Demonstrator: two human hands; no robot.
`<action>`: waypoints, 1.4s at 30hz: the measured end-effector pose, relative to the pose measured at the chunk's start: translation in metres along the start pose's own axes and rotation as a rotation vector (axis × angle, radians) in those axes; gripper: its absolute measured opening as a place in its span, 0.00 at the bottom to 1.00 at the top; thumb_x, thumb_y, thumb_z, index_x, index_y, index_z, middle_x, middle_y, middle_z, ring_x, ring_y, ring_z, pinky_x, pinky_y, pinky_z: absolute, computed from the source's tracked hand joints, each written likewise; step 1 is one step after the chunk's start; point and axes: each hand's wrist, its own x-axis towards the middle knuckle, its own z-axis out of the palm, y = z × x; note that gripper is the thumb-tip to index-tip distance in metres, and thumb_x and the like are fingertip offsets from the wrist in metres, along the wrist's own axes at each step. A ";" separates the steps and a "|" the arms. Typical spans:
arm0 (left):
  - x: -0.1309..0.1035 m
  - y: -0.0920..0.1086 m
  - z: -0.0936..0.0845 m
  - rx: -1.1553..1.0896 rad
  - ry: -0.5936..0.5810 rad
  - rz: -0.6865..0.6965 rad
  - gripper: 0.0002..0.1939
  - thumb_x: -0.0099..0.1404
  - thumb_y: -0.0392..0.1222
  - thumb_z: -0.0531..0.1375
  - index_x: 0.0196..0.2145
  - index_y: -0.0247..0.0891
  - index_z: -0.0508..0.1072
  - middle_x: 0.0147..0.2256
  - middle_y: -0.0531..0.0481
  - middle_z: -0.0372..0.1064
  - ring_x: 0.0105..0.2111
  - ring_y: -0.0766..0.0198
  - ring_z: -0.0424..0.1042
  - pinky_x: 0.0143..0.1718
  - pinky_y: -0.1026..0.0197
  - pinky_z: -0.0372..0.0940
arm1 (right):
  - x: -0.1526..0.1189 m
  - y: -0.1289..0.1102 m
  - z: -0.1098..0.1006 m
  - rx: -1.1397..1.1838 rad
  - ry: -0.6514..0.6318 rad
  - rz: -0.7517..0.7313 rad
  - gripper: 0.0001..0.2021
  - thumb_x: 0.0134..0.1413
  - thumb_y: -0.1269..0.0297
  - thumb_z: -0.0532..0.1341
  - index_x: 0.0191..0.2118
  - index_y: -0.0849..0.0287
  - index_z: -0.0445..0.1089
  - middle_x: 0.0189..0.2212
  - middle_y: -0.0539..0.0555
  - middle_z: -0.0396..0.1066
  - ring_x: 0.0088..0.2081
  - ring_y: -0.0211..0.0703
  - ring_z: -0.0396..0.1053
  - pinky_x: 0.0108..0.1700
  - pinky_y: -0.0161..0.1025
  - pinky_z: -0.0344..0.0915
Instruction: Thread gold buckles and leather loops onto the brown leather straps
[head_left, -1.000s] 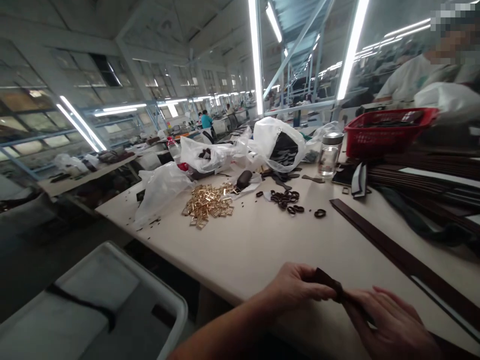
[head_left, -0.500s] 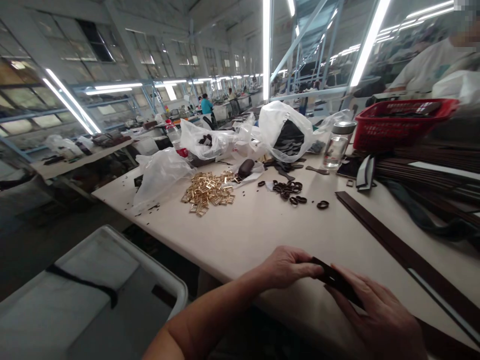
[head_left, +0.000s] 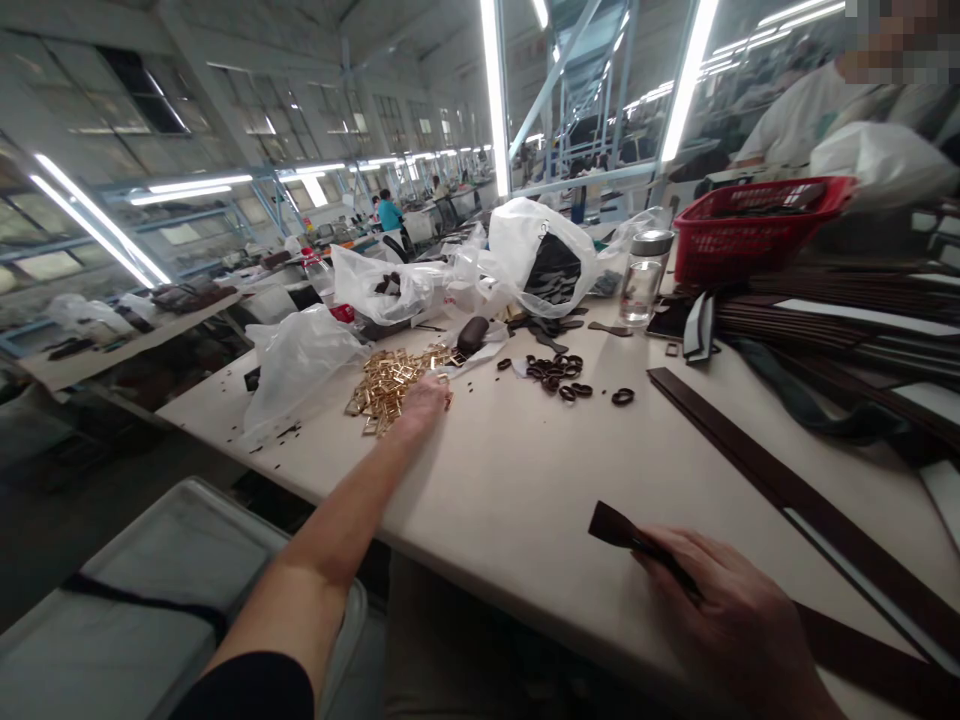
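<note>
My right hand (head_left: 724, 600) is closed around a dark brown leather strap (head_left: 613, 526) near the front edge of the table. The strap's flat end sticks out past the fingers to the left. My left hand (head_left: 424, 396) reaches far across the table to the right side of a pile of gold buckles (head_left: 386, 385). Its fingertips are down among the buckles, and I cannot make out whether they grip one. To the right of the pile lie several small dark brown loops (head_left: 555, 372).
Clear plastic bags (head_left: 304, 365), a glass jar (head_left: 645, 280) and a red basket (head_left: 757, 235) stand along the back. Long brown strips (head_left: 739, 450) lie at the right. A pale bin (head_left: 172, 560) stands below left. A person in white (head_left: 795, 115) is behind the basket.
My left hand has let go of the strap and moved forward and left to the buckles. My right hand keeps the strap, its end now bare. The view has shifted slightly right.
</note>
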 end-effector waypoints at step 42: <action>-0.149 0.188 0.054 -1.847 -0.096 -0.109 0.15 0.51 0.46 0.74 0.29 0.38 0.75 0.32 0.53 0.77 0.34 0.68 0.76 0.41 0.66 0.70 | 0.013 -0.026 -0.028 0.020 0.053 0.228 0.08 0.65 0.63 0.60 0.45 0.59 0.70 0.38 0.55 0.76 0.38 0.48 0.72 0.42 0.43 0.63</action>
